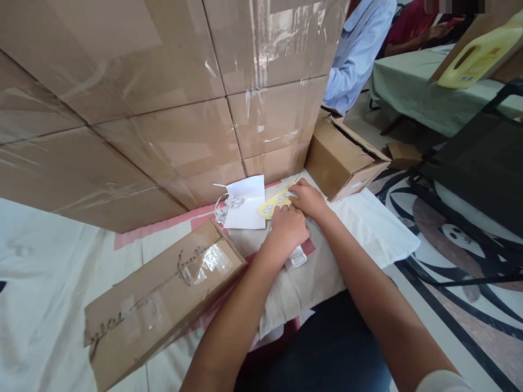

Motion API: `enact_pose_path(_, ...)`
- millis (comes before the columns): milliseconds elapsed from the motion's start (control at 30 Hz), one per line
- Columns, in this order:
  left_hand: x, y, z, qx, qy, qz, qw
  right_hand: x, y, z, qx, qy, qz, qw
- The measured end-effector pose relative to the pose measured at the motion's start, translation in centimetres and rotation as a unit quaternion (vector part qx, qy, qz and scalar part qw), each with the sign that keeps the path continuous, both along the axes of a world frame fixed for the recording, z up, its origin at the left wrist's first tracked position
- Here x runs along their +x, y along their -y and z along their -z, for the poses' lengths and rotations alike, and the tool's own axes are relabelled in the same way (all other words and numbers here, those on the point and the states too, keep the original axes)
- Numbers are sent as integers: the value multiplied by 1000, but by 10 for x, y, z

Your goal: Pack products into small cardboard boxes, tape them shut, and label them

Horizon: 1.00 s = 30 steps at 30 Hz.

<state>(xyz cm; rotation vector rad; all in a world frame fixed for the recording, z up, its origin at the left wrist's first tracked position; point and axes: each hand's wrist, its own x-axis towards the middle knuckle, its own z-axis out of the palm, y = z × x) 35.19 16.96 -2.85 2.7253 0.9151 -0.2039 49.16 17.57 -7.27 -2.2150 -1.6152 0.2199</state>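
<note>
A yellow piece (267, 209) with several small white labels on it lies on the cloth-covered table, and both hands are at it. My left hand (290, 226) is closed, its curled fingertips at the near edge of the yellow piece. From the right, my right hand (308, 198) bends its fingers onto the far part of the same piece. Beneath my left hand a white plastic object (296, 258) sticks out, mostly hidden. Left of the yellow piece lies a folded white sheet (255, 209), with a heap of small white tags and strings (226, 207) on its left side.
Stacked taped cartons (171, 141) form a wall behind the table. A long cardboard box (163, 299) lies at the left, and an open carton (347, 152) stands at the right. A person in a blue shirt (355, 54) is beyond it. A dark chair (478, 169) is farther right.
</note>
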Motion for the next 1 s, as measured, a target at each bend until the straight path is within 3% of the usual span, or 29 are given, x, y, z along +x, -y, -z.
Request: enact_pose_path(1000, -3, -1, 2, -13, 24, 1, 1000, 12, 1, 9, 38, -19, -15, 999)
